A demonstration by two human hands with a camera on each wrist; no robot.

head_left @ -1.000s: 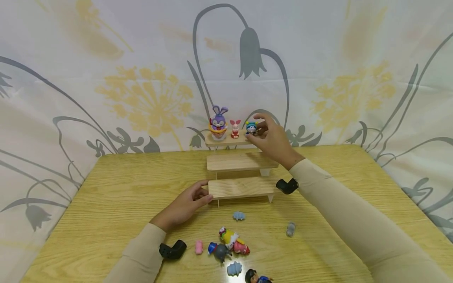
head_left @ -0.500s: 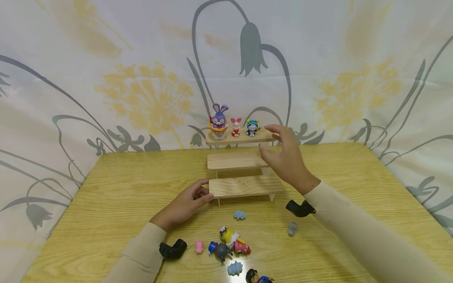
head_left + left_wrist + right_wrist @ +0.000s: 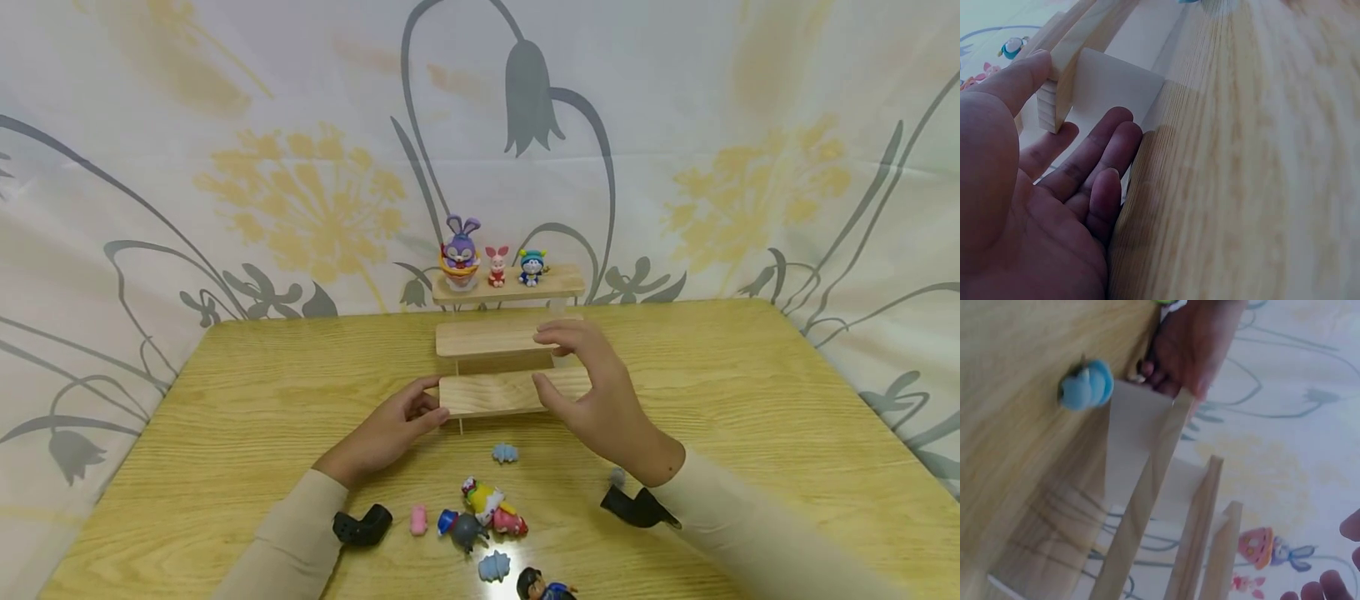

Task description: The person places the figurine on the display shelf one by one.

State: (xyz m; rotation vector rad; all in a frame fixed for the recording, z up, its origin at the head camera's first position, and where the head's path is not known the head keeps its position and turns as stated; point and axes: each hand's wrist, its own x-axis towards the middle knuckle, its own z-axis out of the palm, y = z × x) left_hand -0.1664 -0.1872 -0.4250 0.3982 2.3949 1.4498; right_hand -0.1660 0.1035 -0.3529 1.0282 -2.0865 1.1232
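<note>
A three-step wooden display stand (image 3: 480, 398) stands on the table. My left hand (image 3: 390, 431) pinches the left end of its lowest step, thumb above and index finger below; in the left wrist view the other fingers (image 3: 1105, 194) are bent beside the white side panel (image 3: 1110, 87). My right hand (image 3: 611, 404) holds nothing, its thumb and fingers apart, and overlaps the right part of the lower steps. On the top step sit a purple rabbit figurine (image 3: 460, 252), a small pink piglet figurine (image 3: 497, 271) and a blue figurine with a teal hat (image 3: 532, 268).
Several figurines lie in front of the stand: a light blue one (image 3: 505, 452), a pink one (image 3: 418, 520), a yellow-and-white one (image 3: 482, 498), a grey one with a blue hat (image 3: 468, 531) and a dark-haired one (image 3: 538, 585). A flowered cloth (image 3: 322, 108) hangs behind the table (image 3: 285, 375).
My right hand has let go of the teal-hatted figurine on the top step, then drawn back and down toward the lower steps. My left hand keeps its place on the stand.
</note>
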